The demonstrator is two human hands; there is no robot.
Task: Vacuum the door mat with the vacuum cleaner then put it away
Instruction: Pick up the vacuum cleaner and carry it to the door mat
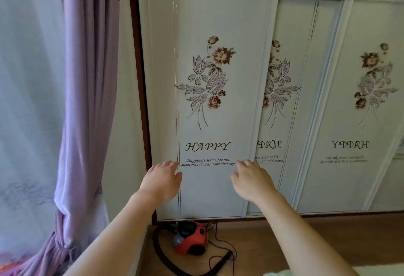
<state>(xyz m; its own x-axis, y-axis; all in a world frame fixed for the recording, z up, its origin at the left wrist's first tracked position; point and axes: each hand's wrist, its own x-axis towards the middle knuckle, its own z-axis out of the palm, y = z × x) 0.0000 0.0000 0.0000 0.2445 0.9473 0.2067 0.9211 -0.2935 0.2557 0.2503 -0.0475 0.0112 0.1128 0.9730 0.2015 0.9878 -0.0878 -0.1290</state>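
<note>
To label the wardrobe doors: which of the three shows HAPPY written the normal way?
The leftmost door, nearest the curtain; on the middle door and the right door the word is mirrored.

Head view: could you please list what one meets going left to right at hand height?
From the left: sheer curtain → purple curtain → left hand → right hand → far-right wardrobe door.

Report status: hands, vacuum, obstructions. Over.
Left hand and right hand open, holding nothing, up at the wardrobe door. Vacuum cleaner on the floor at the door's foot. Hose and cord loose around it.
</note>
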